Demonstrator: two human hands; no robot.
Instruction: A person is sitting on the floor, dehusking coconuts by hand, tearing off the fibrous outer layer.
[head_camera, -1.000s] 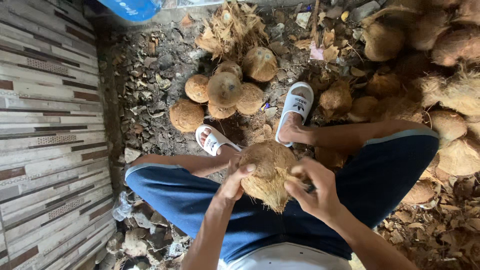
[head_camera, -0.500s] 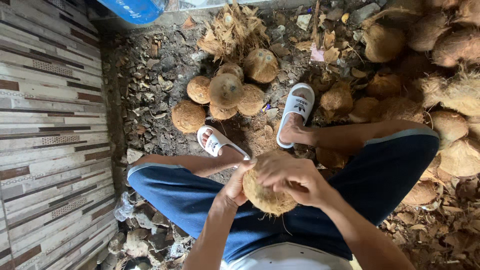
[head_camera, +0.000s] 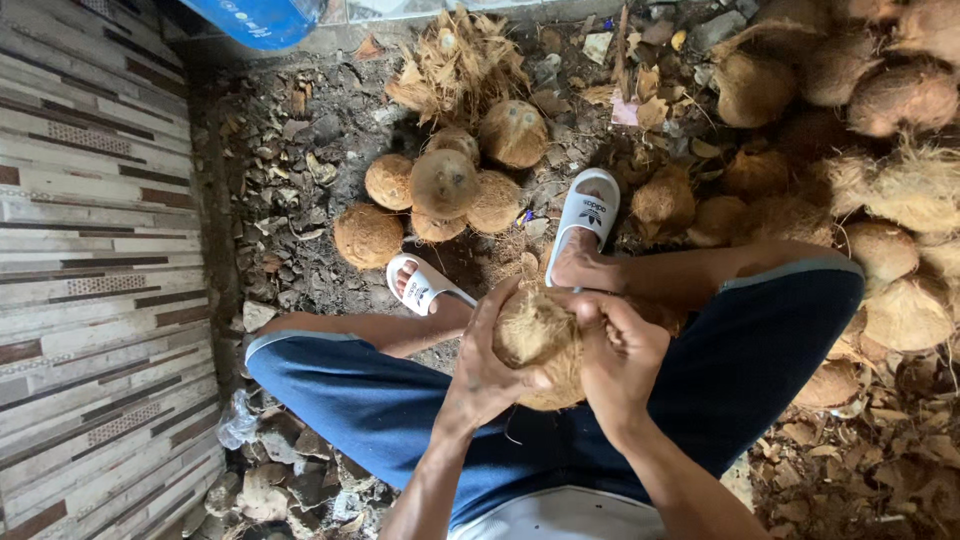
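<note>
I hold a brown, fibrous coconut (head_camera: 535, 340) between my knees with both hands. My left hand (head_camera: 487, 365) cups its left side from below, thumb across the front. My right hand (head_camera: 618, 352) wraps over its right side and top, fingers curled onto the husk fibres. Both hands press against the coconut, which hides part of my palms. My legs in blue shorts and my feet in white slide sandals (head_camera: 587, 213) lie just beyond it.
A cluster of several husked coconuts (head_camera: 443, 185) sits on the dirt ahead of my feet. A heap of unhusked coconuts (head_camera: 880, 180) fills the right side. Husk scraps (head_camera: 455, 60) litter the ground. A striped tiled wall (head_camera: 90, 270) runs along the left; a blue container (head_camera: 262, 18) stands at the top.
My right hand has moved from the coconut's lower right side up over its top and right side. The coconut has turned slightly in my hands and sits a little lower.
</note>
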